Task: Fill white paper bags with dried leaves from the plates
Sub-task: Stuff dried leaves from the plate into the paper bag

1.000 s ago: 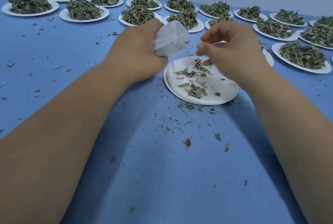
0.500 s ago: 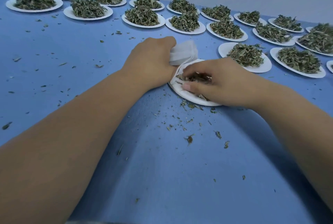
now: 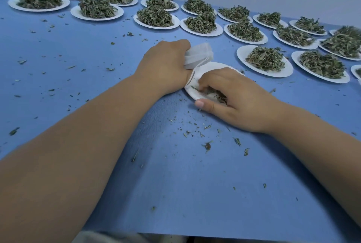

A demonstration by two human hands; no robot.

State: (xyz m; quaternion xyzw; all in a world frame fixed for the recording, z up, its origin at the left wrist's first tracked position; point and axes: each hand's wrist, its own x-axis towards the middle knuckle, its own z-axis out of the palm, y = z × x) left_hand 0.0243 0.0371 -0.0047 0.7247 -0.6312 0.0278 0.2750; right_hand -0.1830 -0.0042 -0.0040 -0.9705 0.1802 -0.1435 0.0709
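Left hand (image 3: 166, 67) grips the bag (image 3: 199, 56), right hand (image 3: 240, 102) claws the last leaves (image 3: 213, 92) off the near plate (image 3: 207, 69); far plates (image 3: 157, 27) wait, heaped.

Near plate (image 3: 190, 91) before heaped plates (image 3: 242, 55)

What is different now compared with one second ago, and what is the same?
The right hand came down from above the plate onto it, and its fingers now curl over the last leaves to gather them. The left hand lowered the bag to the plate's far rim, still gripping it. The full plates behind did not move.
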